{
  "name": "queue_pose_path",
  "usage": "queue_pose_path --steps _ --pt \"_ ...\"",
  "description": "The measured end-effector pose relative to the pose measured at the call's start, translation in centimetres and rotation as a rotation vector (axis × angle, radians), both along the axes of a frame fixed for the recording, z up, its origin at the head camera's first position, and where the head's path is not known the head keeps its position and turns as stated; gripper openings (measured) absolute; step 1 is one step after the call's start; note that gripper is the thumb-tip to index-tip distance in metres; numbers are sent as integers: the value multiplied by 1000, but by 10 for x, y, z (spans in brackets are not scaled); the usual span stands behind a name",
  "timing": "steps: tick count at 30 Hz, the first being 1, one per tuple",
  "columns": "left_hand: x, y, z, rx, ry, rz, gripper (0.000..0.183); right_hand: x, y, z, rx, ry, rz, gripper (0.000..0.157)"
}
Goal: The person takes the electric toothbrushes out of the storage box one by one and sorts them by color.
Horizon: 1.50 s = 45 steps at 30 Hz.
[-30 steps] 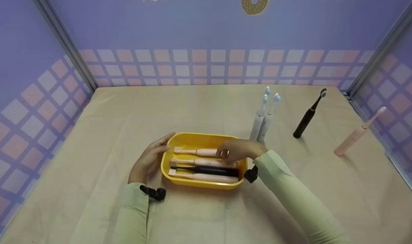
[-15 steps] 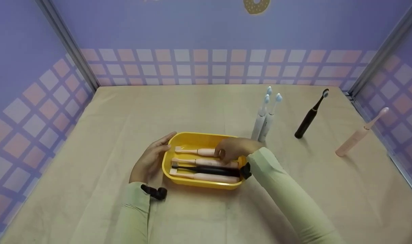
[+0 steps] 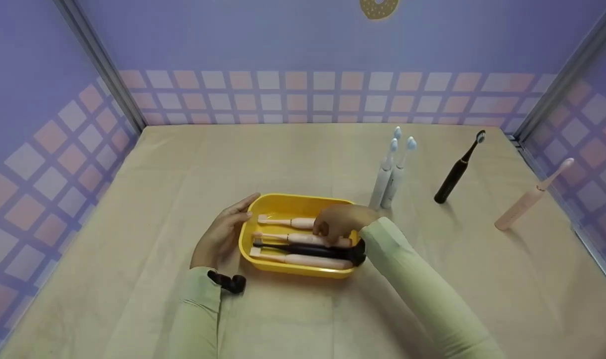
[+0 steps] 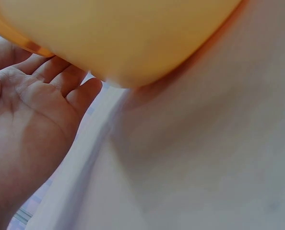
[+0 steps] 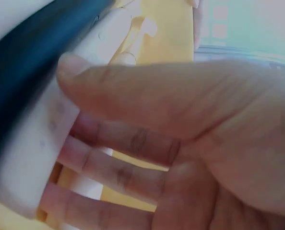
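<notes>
A yellow plastic tray (image 3: 293,270) lies on the cloth-covered table with pink electric toothbrushes and a black one (image 3: 310,250) lying side by side in it. My left hand (image 3: 221,232) grips its left end, thumb over the rim and fingers along the outside wall (image 4: 128,43). Inside the tray, my right hand (image 3: 343,222) pinches the handle of the middle pink electric toothbrush (image 3: 303,239); in the right wrist view the thumb and fingers sit on either side of that handle (image 5: 41,139). Another pink one (image 3: 300,223) lies behind, partly hidden by this hand, and one (image 3: 312,261) in front.
Three white electric toothbrushes (image 3: 393,182) stand upright in a cluster behind the tray's right end. Farther right stand a black electric toothbrush (image 3: 451,180) and a pink one (image 3: 521,208). Walls with a tile pattern (image 3: 324,97) enclose the table at the back and sides.
The right hand and wrist have shifted slightly left and forward over the tray, its fingers closing on the middle pink toothbrush. The left hand has stayed at the rim.
</notes>
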<state>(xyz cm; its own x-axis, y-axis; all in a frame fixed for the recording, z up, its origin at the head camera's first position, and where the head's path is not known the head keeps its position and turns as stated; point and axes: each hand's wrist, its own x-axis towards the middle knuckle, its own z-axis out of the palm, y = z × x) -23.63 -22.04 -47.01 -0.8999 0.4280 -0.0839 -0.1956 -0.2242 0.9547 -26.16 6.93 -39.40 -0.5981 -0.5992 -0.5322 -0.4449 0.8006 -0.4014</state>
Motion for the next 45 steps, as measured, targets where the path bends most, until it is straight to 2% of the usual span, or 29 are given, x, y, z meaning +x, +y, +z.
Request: queue_pose_path --steps 7,24,45 --pt "-1 0 0 -16 18 -7 56 0 -2 0 11 -2 -12 41" --pt "0 1 2 -8 -3 4 55 0 -3 -2 24 5 -35 39" --pt "0 2 0 -27 -16 32 56 0 0 -2 18 61 80 39"
